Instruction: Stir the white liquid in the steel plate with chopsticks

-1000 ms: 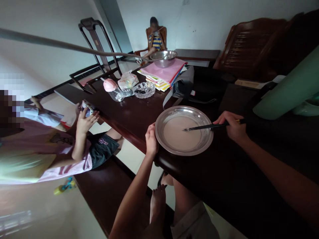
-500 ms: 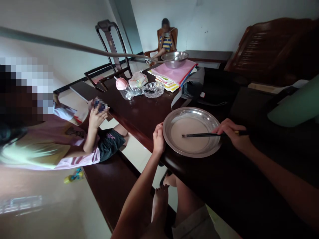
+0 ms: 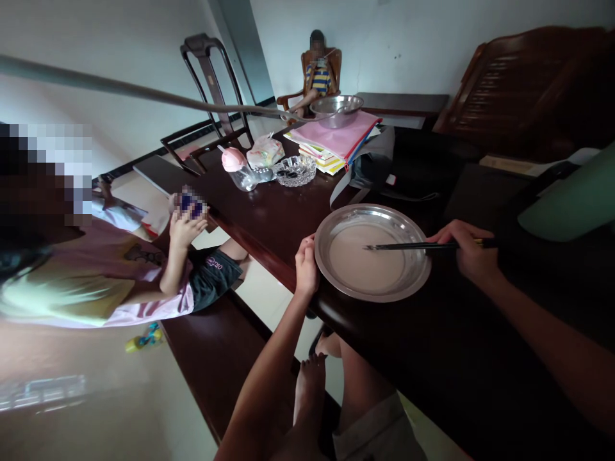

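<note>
My left hand (image 3: 306, 266) is bent narrowly around the rim of a wide, shallow, silver metal bowl (image 3: 384, 296), its fingers close together against the bowl's left side; the thumb is hidden from me. The bowl sits at the rounded near corner of a glossy dark red-brown wooden table (image 3: 262, 214), with a smooth pale beige liquid (image 3: 365, 262) covering its bottom. My right hand (image 3: 471, 251) is closed around slim black chopsticks (image 3: 413, 245) with a gold band, gripping them near their upper end, just beyond the bowl's right rim. Whether my fingertips touch that rim I cannot tell. The chopsticks lie low across the rim, lying close together, and their tips reach the liquid near its middle. Further along the table, toward its far end, stand a clear cup with a pink lid (image 3: 234, 160) and, beside it, a cut-glass ashtray (image 3: 295, 171). Behind these a stack of papers under a pink folder (image 3: 339, 136) carries a round steel basin (image 3: 331, 118). Past the table's left edge sits a person in a pink and pale yellow top (image 3: 100, 275), both hands raised around a small blurred object (image 3: 191, 203) by that edge.
</note>
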The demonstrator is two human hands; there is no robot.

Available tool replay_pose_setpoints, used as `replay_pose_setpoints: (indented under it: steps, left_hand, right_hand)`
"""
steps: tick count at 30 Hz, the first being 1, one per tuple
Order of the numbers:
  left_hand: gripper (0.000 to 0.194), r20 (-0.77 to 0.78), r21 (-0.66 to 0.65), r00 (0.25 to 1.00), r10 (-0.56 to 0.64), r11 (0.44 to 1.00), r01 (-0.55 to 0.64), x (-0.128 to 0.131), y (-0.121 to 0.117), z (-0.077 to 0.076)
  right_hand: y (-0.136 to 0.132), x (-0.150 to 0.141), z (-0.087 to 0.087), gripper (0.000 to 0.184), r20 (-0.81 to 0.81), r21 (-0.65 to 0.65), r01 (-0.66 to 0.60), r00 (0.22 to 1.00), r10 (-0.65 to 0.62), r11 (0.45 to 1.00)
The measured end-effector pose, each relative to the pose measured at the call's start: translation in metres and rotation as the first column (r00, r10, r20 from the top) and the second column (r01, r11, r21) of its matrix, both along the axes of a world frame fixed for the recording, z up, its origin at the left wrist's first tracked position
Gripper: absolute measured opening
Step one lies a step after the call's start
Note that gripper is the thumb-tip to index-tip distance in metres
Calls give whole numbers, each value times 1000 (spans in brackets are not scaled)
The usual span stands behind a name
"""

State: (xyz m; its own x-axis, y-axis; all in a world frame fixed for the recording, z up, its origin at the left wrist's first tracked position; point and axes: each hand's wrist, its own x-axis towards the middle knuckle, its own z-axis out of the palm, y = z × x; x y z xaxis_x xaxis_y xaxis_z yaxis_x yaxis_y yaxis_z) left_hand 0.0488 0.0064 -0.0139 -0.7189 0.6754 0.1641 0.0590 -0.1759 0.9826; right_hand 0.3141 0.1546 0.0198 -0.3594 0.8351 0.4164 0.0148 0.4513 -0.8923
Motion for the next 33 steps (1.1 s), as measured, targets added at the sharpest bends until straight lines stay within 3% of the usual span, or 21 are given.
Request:
replay_pose_setpoints:
  steps: [2, 5, 7, 10, 12, 15, 17, 20, 22, 25, 27, 30, 33]
  left_hand:
    - [40, -3, -6, 1000, -4, 1000, 4, 0, 0, 0]
    - [41, -19, -7, 1000, 6, 1000, -6, 0, 0, 1]
    - [41, -22, -3, 1000, 11, 1000, -11, 0, -1, 1]
    - [43, -11, -3, 1000, 4, 1000, -4, 0, -1, 1]
    - [44, -3, -9, 1000, -6, 1000, 6, 0, -1, 1]
    - [45, -8, -13, 1000, -6, 1000, 6, 0, 0, 0]
    - [44, -14, -4, 1000, 10, 1000, -10, 0, 0, 0]
    - [43, -17, 1, 1000, 10, 1000, -10, 0, 0, 0]
    - [43, -17, -4, 1000, 0, 1000, 0, 0, 0, -1]
    - [43, -24, -4, 1000, 8, 1000, -8, -1, 1, -2]
    - [43, -20, 3, 1000, 14, 1000, -14, -2, 1, -3]
    - [42, -14, 2, 1000, 8, 1000, -8, -3, 1, -4]
    - [42, -14, -6, 1000, 4, 1000, -4, -4, 1, -6]
  right_hand:
    - [-1, 1, 0, 43, -21, 2, -49, 999, 49, 999]
    - [-4, -1, 2, 38, 72, 25, -148, 987, 146, 989]
    - [-5, -2, 2, 39, 88, 11, -100, 991, 99, 995]
    - [-4, -2, 3, 44, -23, -16, -4, 1000, 4, 1000]
    - [-5, -2, 1, 44, -34, 0, -53, 998, 53, 999]
    - [-5, -2, 0, 39, 84, 24, -148, 986, 146, 989]
    - [-4, -2, 0, 40, 83, 8, -98, 992, 97, 995]
    - [-3, -2, 2, 45, -44, -8, 4, 999, -4, 1000]
    - [-5, -2, 3, 44, -53, 8, -50, 997, 51, 999]
    - [-6, -4, 3, 39, 73, 25, -156, 985, 154, 987]
    - [-5, -4, 3, 40, 72, 19, -95, 993, 93, 995]
    - [-1, -2, 1, 44, -56, -13, 12, 998, -13, 1000]
    - [-2, -1, -1, 42, -32, 4, -90, 995, 90, 996]
